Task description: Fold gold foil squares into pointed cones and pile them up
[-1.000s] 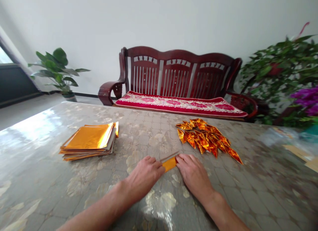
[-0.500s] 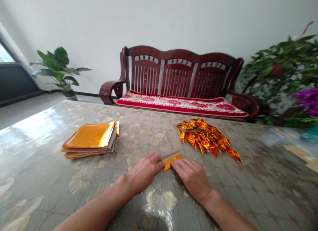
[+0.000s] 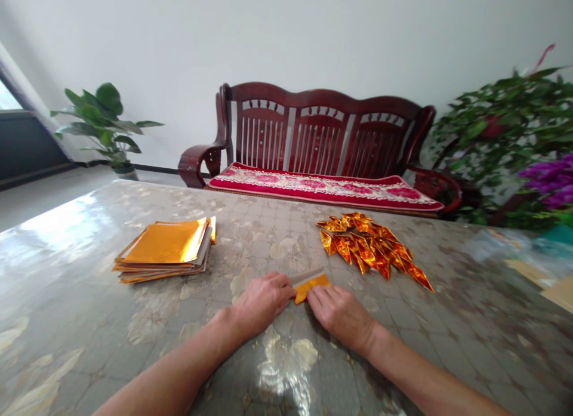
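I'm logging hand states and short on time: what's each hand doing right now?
Left hand: fingers curled, holding the left end of the folded gold sheet.
Right hand: fingers curled, holding the same sheet's near edge.

Stack point(image 3: 163, 246) left on table point(image 3: 250, 237); folded pieces point(image 3: 371, 246) right; bench point(image 3: 320, 135) behind.

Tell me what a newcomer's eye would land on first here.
Probably the pile of shiny orange-gold folded foil pieces on the table's right side, and the stack of flat gold sheets on its left. Next, perhaps, the dark red wooden bench behind the table, with its bright red-and-white floral cover.
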Motion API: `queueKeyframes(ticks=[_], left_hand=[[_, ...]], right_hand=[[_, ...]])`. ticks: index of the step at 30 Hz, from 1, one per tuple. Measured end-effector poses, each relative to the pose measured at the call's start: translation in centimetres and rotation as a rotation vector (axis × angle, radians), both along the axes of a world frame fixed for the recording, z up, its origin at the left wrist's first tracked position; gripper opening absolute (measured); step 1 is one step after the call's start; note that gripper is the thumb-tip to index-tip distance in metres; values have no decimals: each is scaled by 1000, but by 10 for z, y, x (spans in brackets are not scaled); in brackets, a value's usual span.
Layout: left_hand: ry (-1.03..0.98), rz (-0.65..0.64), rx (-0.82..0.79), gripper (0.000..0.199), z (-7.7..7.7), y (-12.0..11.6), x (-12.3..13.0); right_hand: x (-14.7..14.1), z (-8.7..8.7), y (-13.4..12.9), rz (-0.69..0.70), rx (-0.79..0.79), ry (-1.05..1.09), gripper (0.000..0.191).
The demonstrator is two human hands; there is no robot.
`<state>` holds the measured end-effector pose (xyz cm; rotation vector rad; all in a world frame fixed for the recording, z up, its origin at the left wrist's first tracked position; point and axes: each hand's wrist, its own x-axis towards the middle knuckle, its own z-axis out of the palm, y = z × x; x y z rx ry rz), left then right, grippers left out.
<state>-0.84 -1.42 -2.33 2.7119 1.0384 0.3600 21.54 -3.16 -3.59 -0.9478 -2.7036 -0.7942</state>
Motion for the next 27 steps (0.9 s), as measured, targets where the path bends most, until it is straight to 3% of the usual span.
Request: queueKeyframes(ticks=[11,20,27], left_hand=[[113,5,117,30,2,0,7],[129,15,171,30,-2,2,6],[86,70,235,28,-10,-2,11]], right_hand=[[-6,10,2,21,-91,-5,14],[-11,5,4,64,-28,0,13],[-13,8,3,-24,-122,120,17]])
